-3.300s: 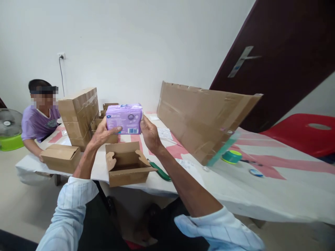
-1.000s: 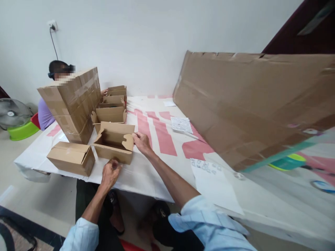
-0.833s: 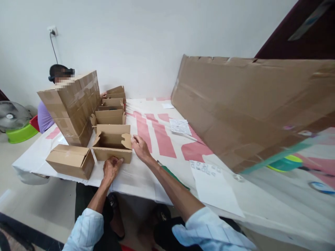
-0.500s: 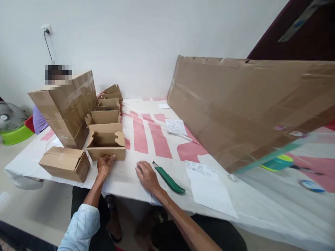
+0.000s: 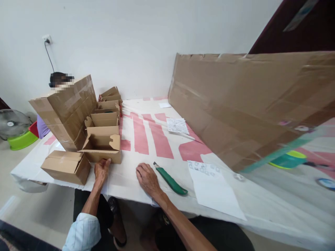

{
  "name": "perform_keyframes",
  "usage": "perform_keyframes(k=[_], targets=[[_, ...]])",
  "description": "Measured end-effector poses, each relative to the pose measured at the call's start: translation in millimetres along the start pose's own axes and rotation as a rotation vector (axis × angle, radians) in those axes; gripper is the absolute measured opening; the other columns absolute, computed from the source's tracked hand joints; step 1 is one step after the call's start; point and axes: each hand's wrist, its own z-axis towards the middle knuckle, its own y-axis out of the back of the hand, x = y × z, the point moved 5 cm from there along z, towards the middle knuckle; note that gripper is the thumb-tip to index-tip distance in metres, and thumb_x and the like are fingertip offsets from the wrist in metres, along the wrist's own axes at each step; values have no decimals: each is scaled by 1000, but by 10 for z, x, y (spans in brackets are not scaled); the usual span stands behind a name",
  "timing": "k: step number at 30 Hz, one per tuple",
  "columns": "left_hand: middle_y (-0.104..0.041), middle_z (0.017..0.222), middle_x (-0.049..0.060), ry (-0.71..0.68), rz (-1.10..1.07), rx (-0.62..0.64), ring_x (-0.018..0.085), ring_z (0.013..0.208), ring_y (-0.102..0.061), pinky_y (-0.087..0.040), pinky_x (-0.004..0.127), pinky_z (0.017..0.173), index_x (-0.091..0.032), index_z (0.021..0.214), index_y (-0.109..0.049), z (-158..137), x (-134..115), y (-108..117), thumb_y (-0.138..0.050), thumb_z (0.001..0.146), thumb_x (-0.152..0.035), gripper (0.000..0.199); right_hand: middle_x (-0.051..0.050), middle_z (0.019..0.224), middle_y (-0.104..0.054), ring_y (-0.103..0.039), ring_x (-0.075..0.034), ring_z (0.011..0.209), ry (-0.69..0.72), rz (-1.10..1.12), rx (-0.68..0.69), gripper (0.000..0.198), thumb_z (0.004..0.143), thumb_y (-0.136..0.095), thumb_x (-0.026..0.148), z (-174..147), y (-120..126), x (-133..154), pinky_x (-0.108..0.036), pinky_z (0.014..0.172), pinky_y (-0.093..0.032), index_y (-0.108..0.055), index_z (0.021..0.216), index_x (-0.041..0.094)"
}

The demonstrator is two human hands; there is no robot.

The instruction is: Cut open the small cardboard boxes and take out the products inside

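Observation:
My left hand [image 5: 102,169] is against the lower front of the nearest open cardboard box [image 5: 107,156], its fingers bent and pressed together at the box; the fingertips are partly hidden. That box stands upright with its flaps raised. To the left of the hand lies a closed cardboard box [image 5: 65,167]. My right hand [image 5: 147,177] rests palm down on the cloth-covered table [image 5: 125,181], fingers loosely stretched, holding nothing. Just right of it lies a green utility knife [image 5: 171,180] with its tip pointing away from me.
Several open boxes [image 5: 104,119] run in a row toward the wall. Left of them rises a taped carton stack [image 5: 68,118], with a person [image 5: 43,125] behind it. A large cardboard sheet [image 5: 243,108] leans at right. Papers [image 5: 214,191] and a tape roll [image 5: 326,183] lie on the table.
My left hand and the nearest open box have shifted slightly left, bringing the box closer to the closed box. My right hand stays on the table. The view has turned a little.

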Motion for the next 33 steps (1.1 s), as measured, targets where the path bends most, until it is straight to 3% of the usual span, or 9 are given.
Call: perform_keyframes(k=[13, 17, 21, 24, 28, 33], targets=[[-52, 56, 0, -51, -40, 21, 19, 64, -53, -38, 30, 60, -22, 61, -59, 81, 97, 23, -61, 87, -68, 53, -8, 99, -69, -61, -25, 96, -1, 6, -3, 22, 101, -51, 13, 23, 0, 17, -38, 90, -50, -67, 91, 22], [-53, 57, 0, -47, -55, 6, 19, 63, -53, -39, 30, 62, -21, 61, -60, 68, 167, 1, -60, 86, -69, 54, -8, 104, -71, -63, -25, 99, 25, -17, -50, 21, 101, -51, 12, 26, 133, 27, -38, 92, -51, -70, 95, 22], [-53, 58, -1, -40, -84, -1, 17, 62, -50, -38, 29, 63, -21, 62, -60, 68, 216, -11, -59, 85, -66, 51, -12, 113, -72, -65, -30, 108, -27, -216, -146, 15, 101, -58, 17, -87, 449, -173, -42, 92, -50, -71, 107, 20], [-51, 57, -1, -34, -118, 17, 17, 61, -49, -36, 29, 62, -21, 61, -60, 71, 230, -15, -61, 85, -65, 49, -13, 113, -71, -64, -31, 104, -115, -359, -136, 16, 100, -58, 24, -280, 630, -441, -42, 84, -49, -68, 112, 21], [-52, 56, -1, -21, -175, 36, 16, 58, -49, -36, 30, 61, -21, 60, -60, 85, 238, -20, -61, 85, -63, 49, -12, 102, -70, -63, -31, 95, -145, -398, -84, 19, 101, -52, 26, -569, 678, -682, -41, 79, -49, -65, 114, 22], [-57, 58, 0, -11, -239, 34, 17, 59, -52, -42, 29, 62, -21, 61, -63, 115, 229, -20, -63, 83, -66, 51, -10, 100, -71, -64, -29, 94, -89, -380, -127, 24, 101, -51, 26, -731, 656, -696, -41, 81, -50, -64, 121, 22]])
